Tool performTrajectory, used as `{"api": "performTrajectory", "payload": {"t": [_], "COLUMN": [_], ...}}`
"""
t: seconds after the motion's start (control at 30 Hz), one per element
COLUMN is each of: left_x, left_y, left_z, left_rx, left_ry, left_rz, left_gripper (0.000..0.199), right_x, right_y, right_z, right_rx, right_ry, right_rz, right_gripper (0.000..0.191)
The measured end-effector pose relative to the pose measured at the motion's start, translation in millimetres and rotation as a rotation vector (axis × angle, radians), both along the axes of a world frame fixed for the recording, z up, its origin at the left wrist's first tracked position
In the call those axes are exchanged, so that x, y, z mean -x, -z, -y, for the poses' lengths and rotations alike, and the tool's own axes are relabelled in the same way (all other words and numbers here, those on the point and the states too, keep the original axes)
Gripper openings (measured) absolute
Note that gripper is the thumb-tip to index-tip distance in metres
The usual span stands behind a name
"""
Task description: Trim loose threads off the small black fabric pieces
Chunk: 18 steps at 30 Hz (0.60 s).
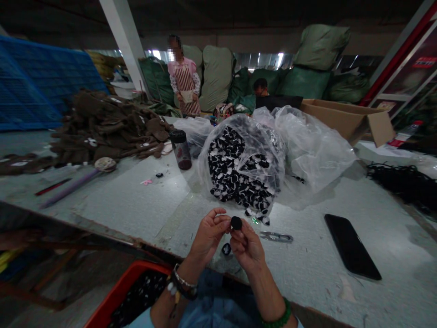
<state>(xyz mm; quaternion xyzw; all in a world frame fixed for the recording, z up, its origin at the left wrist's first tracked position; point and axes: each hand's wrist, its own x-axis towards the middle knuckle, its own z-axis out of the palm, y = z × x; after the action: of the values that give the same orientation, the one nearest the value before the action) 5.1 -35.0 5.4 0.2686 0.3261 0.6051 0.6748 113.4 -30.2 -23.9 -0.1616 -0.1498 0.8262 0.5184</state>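
Note:
Both hands meet above the table's near edge. A small round black piece (pixel 236 222) is pinched between the fingertips of my right hand (pixel 246 246). My left hand (pixel 210 233) touches the left side of that piece with its thumb and forefinger closed together; whether it grips it too is hard to see. Another small black piece with a white mark (pixel 226 248) lies on the table just below the hands. Behind them a clear plastic bag (pixel 280 150) lies open, full of black and white pieces (pixel 232 171). Metal thread snips (pixel 277 237) rest right of my right hand.
A black phone (pixel 351 246) lies right, black cords (pixel 406 182) beyond. A lidded jar (pixel 180 150), brown fabric pile (pixel 112 123) and purple stick (pixel 73 187) are left. Below the edge is a red bin (pixel 118 291). A cardboard box (pixel 344 119) and two people are behind.

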Motion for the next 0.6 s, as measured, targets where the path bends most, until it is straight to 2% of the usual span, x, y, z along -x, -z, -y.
{"api": "performTrajectory", "payload": {"t": [0.13, 0.23, 0.33, 0.43, 0.53, 0.6], "left_x": [2.6, 4.6, 5.7, 4.8, 3.5, 3.8], "left_y": [2.3, 1.8, 0.8, 2.5, 5.2, 5.2], "left_z": [-0.1, 0.2, 0.2, 0.2, 0.3, 0.2], "left_rx": [0.017, -0.008, -0.043, -0.040, -0.016, 0.002], "left_ry": [0.035, 0.082, 0.135, 0.160, 0.186, 0.180], "left_rz": [-0.006, -0.014, -0.027, 0.001, 0.036, 0.015], "left_gripper": [0.038, 0.036, 0.033, 0.031, 0.033, 0.035], "right_x": [-3.9, -9.9, -14.0, -14.1, -13.0, -13.6], "right_y": [-3.0, -7.2, -7.8, -3.4, 2.3, 4.7], "right_z": [2.0, 0.4, -2.8, -4.2, -2.6, -1.1], "right_rx": [-0.024, -0.097, -0.154, -0.135, -0.120, -0.142], "right_ry": [-0.073, -0.139, -0.125, -0.094, -0.112, -0.124], "right_rz": [0.028, 0.151, 0.252, 0.209, 0.112, 0.119], "right_gripper": [0.012, 0.015, 0.013, 0.014, 0.017, 0.017]}}
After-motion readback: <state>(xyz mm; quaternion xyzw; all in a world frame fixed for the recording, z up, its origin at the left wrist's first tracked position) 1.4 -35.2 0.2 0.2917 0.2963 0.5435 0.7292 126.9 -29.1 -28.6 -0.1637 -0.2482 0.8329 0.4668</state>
